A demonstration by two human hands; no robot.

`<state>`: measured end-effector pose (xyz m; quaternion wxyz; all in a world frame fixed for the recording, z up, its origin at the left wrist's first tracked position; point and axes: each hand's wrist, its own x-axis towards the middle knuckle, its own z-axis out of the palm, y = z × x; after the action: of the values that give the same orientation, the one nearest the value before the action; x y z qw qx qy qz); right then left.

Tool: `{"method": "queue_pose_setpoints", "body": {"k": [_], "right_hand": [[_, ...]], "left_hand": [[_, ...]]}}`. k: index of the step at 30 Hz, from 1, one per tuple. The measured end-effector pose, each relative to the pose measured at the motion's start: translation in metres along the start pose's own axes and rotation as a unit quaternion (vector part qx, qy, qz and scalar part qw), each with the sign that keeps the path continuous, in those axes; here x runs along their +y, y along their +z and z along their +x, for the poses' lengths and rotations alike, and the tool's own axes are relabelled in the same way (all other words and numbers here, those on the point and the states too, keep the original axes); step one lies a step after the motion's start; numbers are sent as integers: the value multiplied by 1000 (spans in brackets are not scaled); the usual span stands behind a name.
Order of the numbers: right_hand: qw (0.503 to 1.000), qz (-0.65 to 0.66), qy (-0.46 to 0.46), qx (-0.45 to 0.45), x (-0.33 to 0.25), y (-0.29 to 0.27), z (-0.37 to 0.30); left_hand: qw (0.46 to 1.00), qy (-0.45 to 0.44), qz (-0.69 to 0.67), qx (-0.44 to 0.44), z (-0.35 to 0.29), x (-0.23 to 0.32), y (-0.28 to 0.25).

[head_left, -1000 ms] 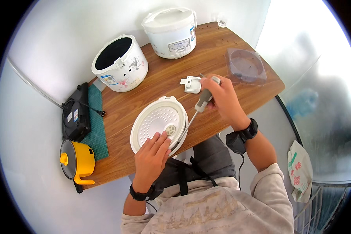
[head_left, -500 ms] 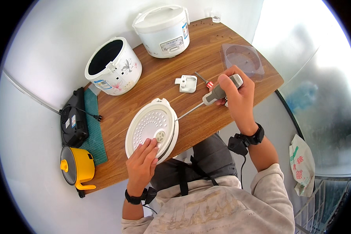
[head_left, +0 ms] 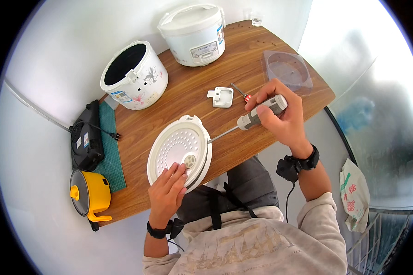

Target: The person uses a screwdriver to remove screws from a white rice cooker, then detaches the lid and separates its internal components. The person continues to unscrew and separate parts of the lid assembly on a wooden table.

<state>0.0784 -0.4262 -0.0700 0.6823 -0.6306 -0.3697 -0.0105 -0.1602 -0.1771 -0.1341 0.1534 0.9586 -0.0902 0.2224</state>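
Observation:
A round white rice cooker lid lies with its perforated inner face up near the table's front edge. My left hand holds its near rim, fingers laid together over the inner face beside a small round vent cap. A screwdriver with a grey-and-white handle is gripped in my right hand. Its shaft points down to the left, and the tip meets the lid's right rim; whether it sits in the gap there I cannot tell. A small white plastic part rests beyond the lid.
A second, red-handled screwdriver lies partly behind my right hand. At the back stand an open rice cooker body and a lidded rice cooker. A clear plastic tray is at the right, a yellow pot at the left, by a green mat.
My right hand has shifted slightly right and down, and its fingers have turned around the handle. The screwdriver shaft lies a little flatter. My left hand keeps its place on the lid.

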Motion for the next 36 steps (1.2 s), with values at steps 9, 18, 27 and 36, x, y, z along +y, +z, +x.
{"method": "queue_pose_setpoints", "body": {"k": [9, 18, 27, 36], "right_hand": [[940, -270, 23, -207, -57, -6, -16], [869, -380, -6, -316, -34, -10, -5], [859, -312, -17, -406, -11, -10, 49], [907, -249, 48, -335, 11, -4, 8]], "left_hand": [[999, 28, 32, -11, -1, -19, -5], [992, 80, 85, -47, 7, -19, -6], [990, 89, 107, -38, 8, -24, -4], [993, 46, 95, -57, 3, -35, -13]]}}
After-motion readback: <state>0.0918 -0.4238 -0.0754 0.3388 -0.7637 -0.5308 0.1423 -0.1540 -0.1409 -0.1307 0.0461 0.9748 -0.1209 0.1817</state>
